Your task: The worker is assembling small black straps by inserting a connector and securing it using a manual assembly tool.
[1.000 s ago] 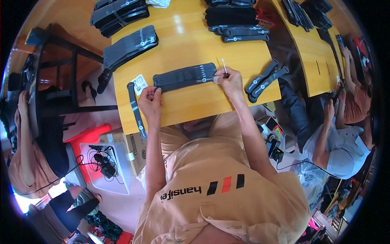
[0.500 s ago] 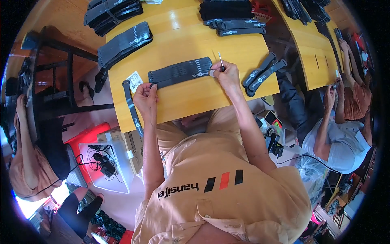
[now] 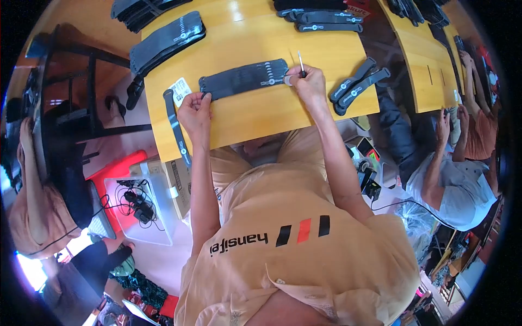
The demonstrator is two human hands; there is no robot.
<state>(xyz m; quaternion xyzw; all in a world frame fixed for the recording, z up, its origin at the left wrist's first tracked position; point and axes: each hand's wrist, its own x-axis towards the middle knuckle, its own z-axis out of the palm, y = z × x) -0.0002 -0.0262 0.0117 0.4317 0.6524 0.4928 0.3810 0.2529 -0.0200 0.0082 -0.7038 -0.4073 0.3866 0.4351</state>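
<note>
A fanned row of flat black straps (image 3: 239, 79) with pale printing lies on the yellow table in front of me. My left hand (image 3: 194, 111) pinches the near left corner of these straps between thumb and fingertips. My right hand (image 3: 310, 87) is closed at their right end, holding a small thin tool (image 3: 302, 70) with a black handle and a pale, slender shaft pointing up and away. A small pale round patch (image 3: 287, 80) shows at the right fingertips; I cannot tell what it is. A single black strap (image 3: 176, 125) and a white label (image 3: 178, 89) lie left of my left hand.
Stacks of black straps (image 3: 168, 41) stand at the far left, with more bundles (image 3: 321, 19) at the far right. Two loose straps (image 3: 356, 87) rest near the right edge. A clear bin (image 3: 163, 217) with cables is on the floor. Other people sit at both sides.
The whole view has shifted slightly, so the table sits higher in the picture. Both hands keep their places at the ends of the strap row, and the right still holds the tool.
</note>
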